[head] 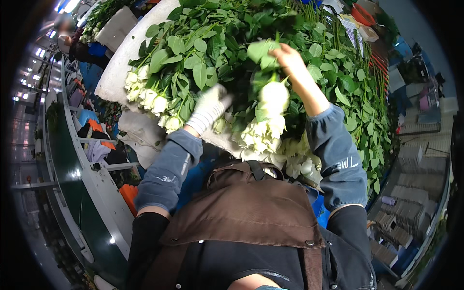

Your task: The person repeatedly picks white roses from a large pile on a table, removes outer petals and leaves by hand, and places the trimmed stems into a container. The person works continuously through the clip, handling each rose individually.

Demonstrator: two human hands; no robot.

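Note:
White roses with long leafy stems lie heaped on a pale padded surface [119,72] before me. My right hand [286,59], bare, has its fingers closed on the leafy stem of a white rose [274,96], whose blurred bloom hangs below the hand. More white rose blooms [259,136] sit beneath it, near my apron. My left hand [210,107], in a light striped glove, is over the dark gap between the left roses and the held stem; it is blurred, and whether it touches a leaf cannot be told. Left of it lies a group of white roses [148,98].
A green conveyor belt [78,188] with a metal rail runs along the left. Another person [78,43] is at the upper left beside more roses. An orange-red basin [362,14] stands at the upper right, and stacked cardboard pieces [409,195] fill a rack at the right.

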